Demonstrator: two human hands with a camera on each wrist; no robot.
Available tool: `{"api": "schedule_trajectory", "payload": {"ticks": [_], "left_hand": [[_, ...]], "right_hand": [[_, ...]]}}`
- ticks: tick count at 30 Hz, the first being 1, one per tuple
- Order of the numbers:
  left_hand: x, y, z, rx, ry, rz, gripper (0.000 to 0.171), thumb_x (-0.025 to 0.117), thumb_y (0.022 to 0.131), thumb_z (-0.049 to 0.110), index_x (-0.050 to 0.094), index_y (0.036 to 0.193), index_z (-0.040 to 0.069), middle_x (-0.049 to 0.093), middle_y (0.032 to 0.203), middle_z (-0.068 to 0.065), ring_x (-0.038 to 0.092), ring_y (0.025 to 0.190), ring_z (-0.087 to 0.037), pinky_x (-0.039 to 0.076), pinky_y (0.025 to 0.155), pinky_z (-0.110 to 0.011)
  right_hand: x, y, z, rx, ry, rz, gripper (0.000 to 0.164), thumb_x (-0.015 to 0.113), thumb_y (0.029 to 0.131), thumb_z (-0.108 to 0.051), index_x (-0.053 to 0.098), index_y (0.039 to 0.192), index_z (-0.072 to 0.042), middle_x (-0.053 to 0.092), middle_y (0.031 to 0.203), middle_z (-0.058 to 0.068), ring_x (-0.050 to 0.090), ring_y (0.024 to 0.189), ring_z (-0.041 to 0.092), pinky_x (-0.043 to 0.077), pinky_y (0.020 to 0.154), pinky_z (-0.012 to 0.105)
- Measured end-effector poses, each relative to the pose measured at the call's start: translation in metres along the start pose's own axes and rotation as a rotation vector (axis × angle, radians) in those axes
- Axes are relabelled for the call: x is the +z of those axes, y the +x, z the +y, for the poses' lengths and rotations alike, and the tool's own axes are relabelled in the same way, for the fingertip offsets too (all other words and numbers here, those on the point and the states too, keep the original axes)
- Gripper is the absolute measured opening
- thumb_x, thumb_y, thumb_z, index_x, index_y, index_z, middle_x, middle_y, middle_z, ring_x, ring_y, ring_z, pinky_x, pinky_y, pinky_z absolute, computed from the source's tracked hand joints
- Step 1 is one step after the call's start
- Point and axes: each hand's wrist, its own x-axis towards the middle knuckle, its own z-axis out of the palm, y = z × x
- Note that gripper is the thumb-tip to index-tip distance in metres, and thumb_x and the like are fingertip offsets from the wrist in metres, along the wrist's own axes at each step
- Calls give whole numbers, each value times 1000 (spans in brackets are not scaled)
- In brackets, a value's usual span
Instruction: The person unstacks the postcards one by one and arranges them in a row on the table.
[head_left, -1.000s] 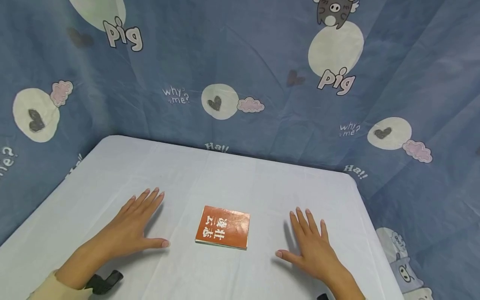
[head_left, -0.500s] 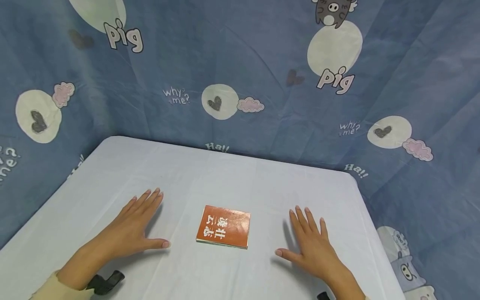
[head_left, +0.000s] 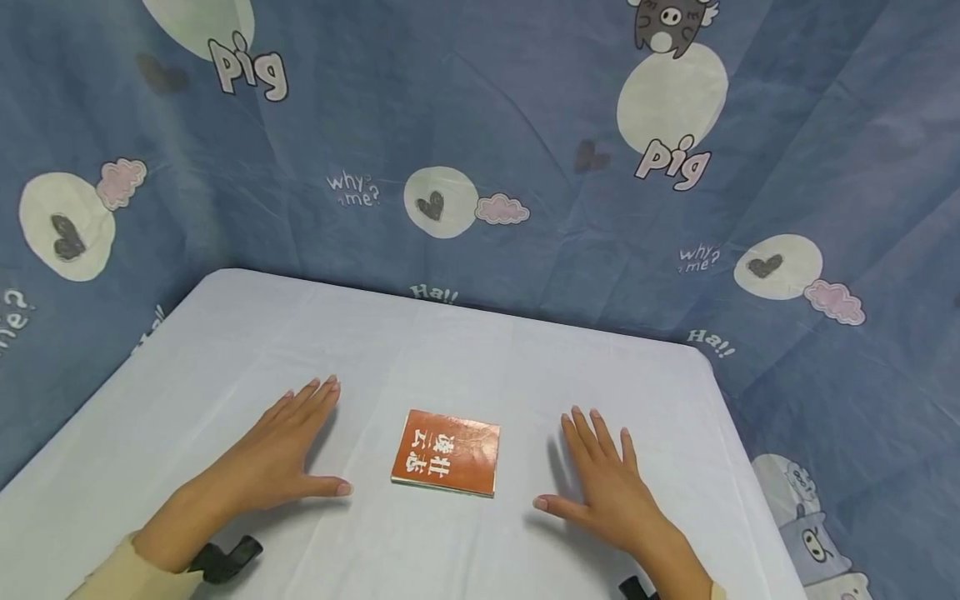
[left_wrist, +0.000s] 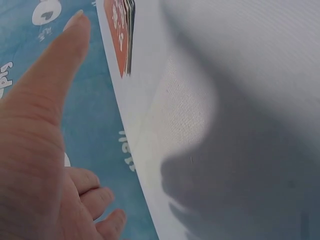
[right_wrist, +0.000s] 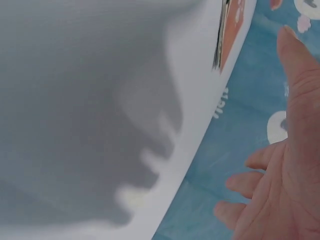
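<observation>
A small orange-red booklet with white Chinese characters lies flat on the white-covered table between the two hands. To its left my left hand hovers palm down, fingers straight and thumb pointing toward the booklet. My right hand is held the same way on the other side, also apart from it. Both hands hold nothing and cast shadows on the cloth. In the left wrist view the booklet shows its page edges, with the thumb in front at left. The right wrist view catches one corner of the booklet.
The white table has rounded far corners. Behind and beside it hangs a blue curtain printed with pigs, clouds and words. A black wrist strap piece shows under the left wrist, another by the right.
Both hands have drifted inward, a little nearer the booklet: the left to the right, the right to the left. The booklet stays where it was.
</observation>
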Motion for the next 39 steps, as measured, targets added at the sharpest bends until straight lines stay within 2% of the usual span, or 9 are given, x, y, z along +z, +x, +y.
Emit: {"api": "schedule_trajectory", "payload": {"ticks": [9,22,27,33,39], "left_hand": [[3,10,7,51,3,12,133,83,73,72,22,165,-1,23,171,-20,20,156,-40,17,125,-61],[18,34,32,140,3,-14,132,91,70,60,23,164,-2,25,170,-17,24,157,-36,18,125,-59],[26,44,40,174,10,-30,133,92,71,59,21,165,-1,25,171,-16,25,156,-34,20,126,-56],[31,50,46,171,-5,-73,133,91,72,60,18,166,2,23,171,-15,30,154,-36,31,122,-57],[33,51,49,148,-20,-104,132,91,72,60,18,167,4,25,171,-15,31,153,-37,33,121,-57]], "right_hand": [[3,13,-15,-86,35,-5,119,57,85,-85,23,167,-6,23,172,8,12,159,36,8,121,72],[11,30,-30,-176,-12,-44,119,57,86,-84,20,167,-6,20,173,7,10,160,33,8,124,66],[17,36,-33,-215,-31,-24,117,63,86,-80,23,166,-3,25,172,10,15,159,34,10,125,65],[21,44,-36,-267,17,-23,114,72,87,-71,28,163,2,33,167,18,27,156,32,20,127,49],[25,49,-41,-296,68,-55,110,76,87,-65,30,162,3,36,165,19,30,155,31,25,126,44]]}}
